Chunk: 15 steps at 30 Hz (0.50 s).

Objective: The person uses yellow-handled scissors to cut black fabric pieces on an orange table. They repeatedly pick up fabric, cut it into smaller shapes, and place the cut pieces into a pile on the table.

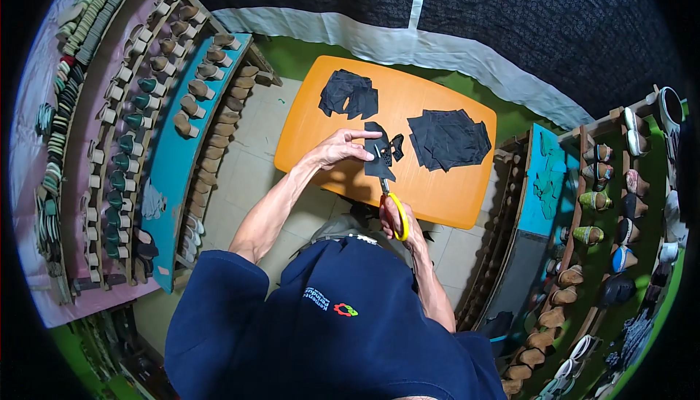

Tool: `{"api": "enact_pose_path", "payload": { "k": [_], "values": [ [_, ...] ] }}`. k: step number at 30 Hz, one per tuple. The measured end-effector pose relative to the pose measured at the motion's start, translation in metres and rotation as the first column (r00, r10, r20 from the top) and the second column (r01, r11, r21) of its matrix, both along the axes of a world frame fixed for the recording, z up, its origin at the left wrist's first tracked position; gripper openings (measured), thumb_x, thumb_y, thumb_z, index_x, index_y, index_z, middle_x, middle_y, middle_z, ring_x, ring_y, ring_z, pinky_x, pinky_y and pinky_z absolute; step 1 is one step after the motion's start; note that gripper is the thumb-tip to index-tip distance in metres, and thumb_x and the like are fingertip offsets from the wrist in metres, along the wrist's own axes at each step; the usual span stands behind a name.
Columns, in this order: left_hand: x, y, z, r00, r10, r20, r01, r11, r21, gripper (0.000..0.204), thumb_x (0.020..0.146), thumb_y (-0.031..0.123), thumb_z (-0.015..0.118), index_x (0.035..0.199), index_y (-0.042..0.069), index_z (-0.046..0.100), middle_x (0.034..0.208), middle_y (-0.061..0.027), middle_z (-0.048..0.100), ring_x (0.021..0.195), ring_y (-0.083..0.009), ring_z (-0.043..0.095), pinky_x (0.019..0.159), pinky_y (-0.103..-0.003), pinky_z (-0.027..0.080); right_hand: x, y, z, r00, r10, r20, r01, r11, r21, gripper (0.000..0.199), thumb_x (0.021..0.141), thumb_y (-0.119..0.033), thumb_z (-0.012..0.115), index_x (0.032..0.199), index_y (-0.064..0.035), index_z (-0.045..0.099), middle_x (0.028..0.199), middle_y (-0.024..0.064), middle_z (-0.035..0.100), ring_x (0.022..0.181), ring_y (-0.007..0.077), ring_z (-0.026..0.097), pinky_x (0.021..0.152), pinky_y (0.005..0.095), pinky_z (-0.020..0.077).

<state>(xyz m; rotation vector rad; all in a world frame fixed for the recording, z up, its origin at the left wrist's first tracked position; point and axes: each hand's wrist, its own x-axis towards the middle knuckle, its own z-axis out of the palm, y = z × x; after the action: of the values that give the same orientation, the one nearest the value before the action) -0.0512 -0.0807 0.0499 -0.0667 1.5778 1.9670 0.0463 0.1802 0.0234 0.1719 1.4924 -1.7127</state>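
My left hand (340, 148) holds a black cut piece of material (380, 158) over the orange table (437, 199), forefinger stretched along its top edge. My right hand (399, 219) grips yellow-handled scissors (390, 199), whose blades reach up into the black piece. A small black offcut (396, 142) hangs beside the piece. Two piles of black cut pieces lie on the table: one at the far left (349, 94), a larger one at the right (448, 138).
Racks of shoe heels and soles (146, 108) run along my left, over a turquoise board (171, 174). Shelves with finished shoes (605, 218) stand at my right. A dark patterned cloth with a white hem (408, 43) hangs behind the table. Tiled floor (240, 174) lies below.
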Motion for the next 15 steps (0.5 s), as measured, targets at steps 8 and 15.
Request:
{"api": "enact_pose_path", "payload": {
  "k": [8, 15],
  "values": [
    [-0.002, 0.003, -0.003, 1.000, 0.020, -0.011, -0.020, 0.999, 0.032, 0.065, 0.083, 0.001, 0.073, 0.144, 0.005, 0.051, 0.098, -0.0076, 0.074, 0.088, -0.0102, 0.069, 0.089, -0.024, 0.053, 0.000, -0.001, 0.004, 0.999, -0.027, -0.026, 0.028, 0.999, 0.017, 0.048, 0.096, -0.055, 0.059, 0.076, -0.0126, 0.049, 0.057, -0.0037, 0.042, 0.045, 0.0078, 0.040, 0.041, 0.0259, 0.0350],
    [0.002, 0.008, 0.000, 0.997, 0.081, -0.016, -0.080, 0.996, 0.046, 0.062, 0.085, 0.002, 0.073, 0.143, 0.005, 0.052, 0.099, -0.0066, 0.074, 0.090, -0.0106, 0.069, 0.091, -0.025, 0.053, 0.000, -0.002, 0.009, 0.996, -0.045, -0.078, 0.045, 0.999, -0.007, 0.042, 0.099, -0.048, 0.058, 0.077, -0.0132, 0.048, 0.056, -0.0052, 0.040, 0.043, 0.0065, 0.038, 0.039, 0.0251, 0.0341]
  ]
}}
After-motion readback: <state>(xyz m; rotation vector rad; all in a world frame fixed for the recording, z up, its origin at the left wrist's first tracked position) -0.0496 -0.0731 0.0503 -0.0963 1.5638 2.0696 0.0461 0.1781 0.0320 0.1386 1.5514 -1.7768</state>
